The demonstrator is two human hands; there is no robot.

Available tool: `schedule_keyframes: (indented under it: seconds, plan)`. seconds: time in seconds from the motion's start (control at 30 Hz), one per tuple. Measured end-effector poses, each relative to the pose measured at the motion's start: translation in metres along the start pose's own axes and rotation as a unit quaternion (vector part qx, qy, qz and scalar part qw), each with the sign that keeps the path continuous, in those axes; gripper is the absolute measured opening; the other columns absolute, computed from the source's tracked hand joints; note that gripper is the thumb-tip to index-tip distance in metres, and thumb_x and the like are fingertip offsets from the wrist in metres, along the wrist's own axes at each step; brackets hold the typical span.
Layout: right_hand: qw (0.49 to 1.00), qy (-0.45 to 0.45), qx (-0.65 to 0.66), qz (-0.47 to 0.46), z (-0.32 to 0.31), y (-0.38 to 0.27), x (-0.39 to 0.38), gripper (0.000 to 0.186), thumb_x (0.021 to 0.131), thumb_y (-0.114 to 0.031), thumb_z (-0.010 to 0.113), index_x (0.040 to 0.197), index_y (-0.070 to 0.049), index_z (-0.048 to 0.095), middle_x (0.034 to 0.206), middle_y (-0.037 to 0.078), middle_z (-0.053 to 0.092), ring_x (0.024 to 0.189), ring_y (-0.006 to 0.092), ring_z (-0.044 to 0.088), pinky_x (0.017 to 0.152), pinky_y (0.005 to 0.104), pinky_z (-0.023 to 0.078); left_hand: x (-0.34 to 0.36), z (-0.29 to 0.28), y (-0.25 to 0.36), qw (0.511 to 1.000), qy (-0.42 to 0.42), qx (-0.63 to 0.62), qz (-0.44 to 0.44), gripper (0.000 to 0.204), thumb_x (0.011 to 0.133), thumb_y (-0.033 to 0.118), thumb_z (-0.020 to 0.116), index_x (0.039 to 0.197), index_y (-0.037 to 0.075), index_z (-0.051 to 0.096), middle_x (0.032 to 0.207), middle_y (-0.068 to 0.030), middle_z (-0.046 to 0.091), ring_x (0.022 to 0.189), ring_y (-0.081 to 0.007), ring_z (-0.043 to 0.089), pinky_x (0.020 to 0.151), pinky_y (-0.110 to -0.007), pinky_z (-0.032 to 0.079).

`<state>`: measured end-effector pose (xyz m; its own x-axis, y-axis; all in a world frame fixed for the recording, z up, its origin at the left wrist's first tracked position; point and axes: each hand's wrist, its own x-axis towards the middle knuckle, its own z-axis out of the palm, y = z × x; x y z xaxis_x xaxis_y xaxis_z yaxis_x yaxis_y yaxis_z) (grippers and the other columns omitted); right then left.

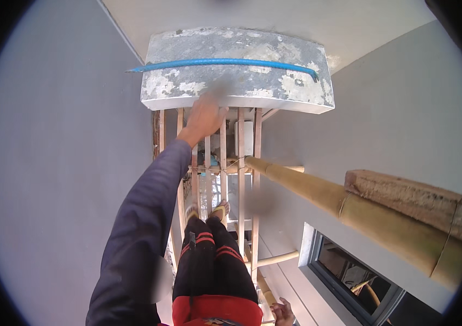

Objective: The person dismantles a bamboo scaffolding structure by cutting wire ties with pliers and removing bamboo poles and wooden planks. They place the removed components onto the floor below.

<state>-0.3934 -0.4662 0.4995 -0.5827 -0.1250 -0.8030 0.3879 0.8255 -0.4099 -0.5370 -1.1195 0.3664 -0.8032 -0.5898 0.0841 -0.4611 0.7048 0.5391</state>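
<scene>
A blue pry bar [225, 62] lies across a concrete ledge [296, 89] with patchy, peeling grey and white paint. Its hooked claw is at the right; the other end tapers past the ledge's left edge. My left hand [204, 119], in a dark sleeve, reaches up to the ledge's front edge, below the bar and apart from it. Its fingers look stretched out, though a blurred spot covers the tips. Low at the right, my right hand [282, 312] hangs beside my hip, fingers loosely apart and nothing visible in it; the lower edge cuts it off.
My sandalled feet [220, 209] stand on narrow wooden slats [241, 201] with gaps showing a drop below. A thick bamboo pole [307, 187] slants along the right, with a timber piece [399, 195] tied on it. Grey walls flank both sides; a dark-framed window [350, 277] is lower right.
</scene>
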Motion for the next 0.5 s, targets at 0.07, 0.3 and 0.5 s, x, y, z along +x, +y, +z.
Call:
schedule_keyframes:
  seconds: [0.07,0.3,0.5]
  plan:
    - [0.981,0.077,0.151,-0.096,0.010,0.000,0.001,0.035,0.098,-0.029,0.055,0.122,-0.005,0.059,0.101,0.009,0.066,0.087,0.0155,0.060,0.063,0.0271,0.050,0.047,0.000,0.002,0.999,-0.023,0.024,0.000,0.056,0.092,0.027,0.056,0.138,0.000,0.039,0.133,-0.0250,0.047,0.122,-0.0404,0.046,0.103,-0.046,0.037]
    - [0.989,0.103,-0.079,0.067,0.069,0.202,-0.019,0.060,0.089,-0.017,0.067,0.142,-0.008,0.038,0.101,0.012,0.066,0.080,0.0148,0.060,0.063,0.0287,0.053,0.134,0.009,-0.097,0.981,-0.063,0.182,-0.031,0.054,0.088,0.030,0.061,0.132,0.002,0.046,0.132,-0.0193,0.049,0.126,-0.0345,0.044,0.104,-0.045,0.037]
    - [0.984,0.087,0.050,0.145,0.085,-0.006,0.036,0.055,0.089,-0.015,0.064,0.138,-0.007,0.041,0.098,0.013,0.066,0.079,0.0159,0.061,0.063,0.0295,0.053,0.161,0.033,-0.103,0.981,0.020,0.185,0.064,0.036,0.087,0.026,0.064,0.115,0.005,0.053,0.110,-0.0121,0.052,0.105,-0.0313,0.051,0.091,-0.042,0.042]
